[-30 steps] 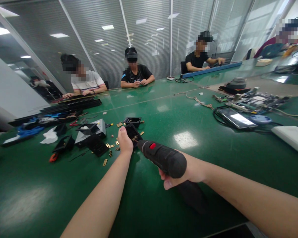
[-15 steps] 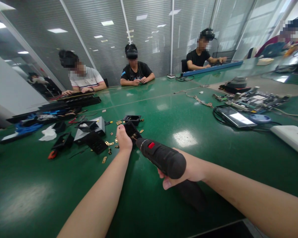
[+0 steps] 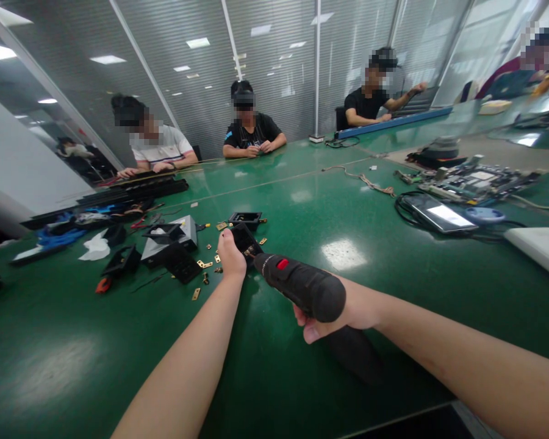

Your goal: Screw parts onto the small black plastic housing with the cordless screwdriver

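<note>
My left hand (image 3: 232, 255) grips a small black plastic box (image 3: 243, 235) from its left side, tilted with its open face toward me. Brass-coloured parts show inside it. Wrapped around the handle of a black cordless screwdriver (image 3: 302, 288) with a red switch is my right hand (image 3: 343, 308). The tool's tip reaches the box's inner edge; the exact contact is too small to make out. Beside my left hand lie several small brass plates (image 3: 204, 264) and screws. A second black box (image 3: 246, 221) with brass pieces sits just beyond.
Left of my hands lie a grey box (image 3: 190, 231), black plastic parts (image 3: 182, 263), an orange-tipped tool (image 3: 103, 285) and blue gloves (image 3: 59, 238). To the right are a phone-like device (image 3: 439, 213), cables and circuit boards (image 3: 478, 180). Several people sit across the green table (image 3: 274, 378).
The view has shifted slightly. Both hands keep their hold, with the screwdriver still at the box. A co-worker at the back right has raised one arm.
</note>
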A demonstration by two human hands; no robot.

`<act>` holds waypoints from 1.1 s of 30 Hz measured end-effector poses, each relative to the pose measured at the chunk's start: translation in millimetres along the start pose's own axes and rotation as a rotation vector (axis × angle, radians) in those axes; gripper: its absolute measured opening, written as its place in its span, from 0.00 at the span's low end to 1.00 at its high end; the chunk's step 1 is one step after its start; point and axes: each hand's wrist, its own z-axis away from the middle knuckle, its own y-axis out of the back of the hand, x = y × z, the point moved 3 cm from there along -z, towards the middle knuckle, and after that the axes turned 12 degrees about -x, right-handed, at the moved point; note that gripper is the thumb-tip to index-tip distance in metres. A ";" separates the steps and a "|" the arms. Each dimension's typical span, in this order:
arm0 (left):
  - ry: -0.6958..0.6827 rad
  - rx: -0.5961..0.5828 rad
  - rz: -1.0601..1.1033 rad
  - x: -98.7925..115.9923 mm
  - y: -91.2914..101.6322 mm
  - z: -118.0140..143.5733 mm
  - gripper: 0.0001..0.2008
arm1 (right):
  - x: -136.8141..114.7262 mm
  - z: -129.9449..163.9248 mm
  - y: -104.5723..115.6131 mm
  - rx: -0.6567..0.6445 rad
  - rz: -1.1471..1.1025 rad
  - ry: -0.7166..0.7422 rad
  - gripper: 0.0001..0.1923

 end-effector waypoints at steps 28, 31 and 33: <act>0.074 -0.069 -0.114 -13.0 -2.0 -3.6 0.33 | 3.5 -3.0 1.4 0.036 -0.067 -0.033 0.25; 0.103 -0.082 -0.123 -14.8 -1.0 -4.0 0.32 | 3.0 -3.6 0.9 0.023 -0.078 -0.010 0.25; 0.094 -0.087 -0.126 -14.6 -0.4 -3.9 0.31 | 3.3 -3.8 0.9 0.024 -0.077 -0.020 0.25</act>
